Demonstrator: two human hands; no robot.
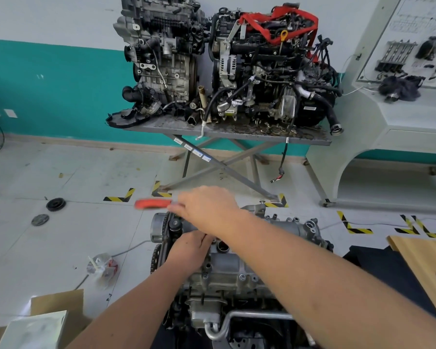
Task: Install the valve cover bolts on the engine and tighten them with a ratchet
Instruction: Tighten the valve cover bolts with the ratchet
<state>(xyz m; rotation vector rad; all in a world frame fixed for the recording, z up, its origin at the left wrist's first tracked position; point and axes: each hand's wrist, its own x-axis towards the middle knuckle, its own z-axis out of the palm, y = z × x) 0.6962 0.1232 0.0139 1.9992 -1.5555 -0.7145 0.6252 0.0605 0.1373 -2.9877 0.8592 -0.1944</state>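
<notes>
On a workshop floor (91,172) before a desk (237,133) of spare engines, tightening looks underway with bolts likely left: the right hand (207,206) grips the red-handled ratchet (152,204), lying roughly level, handle pointing left, while the left hand (189,250) steadies it atop the engine (227,270).

Bright, even, diffuse light fills the room, casting only faint shadows. The orange-handled ratchet (152,204) smears with motion blur (the right hand (208,207) slightly too). Straight lines bow toward the frame edges, wide-angle distortion
</notes>
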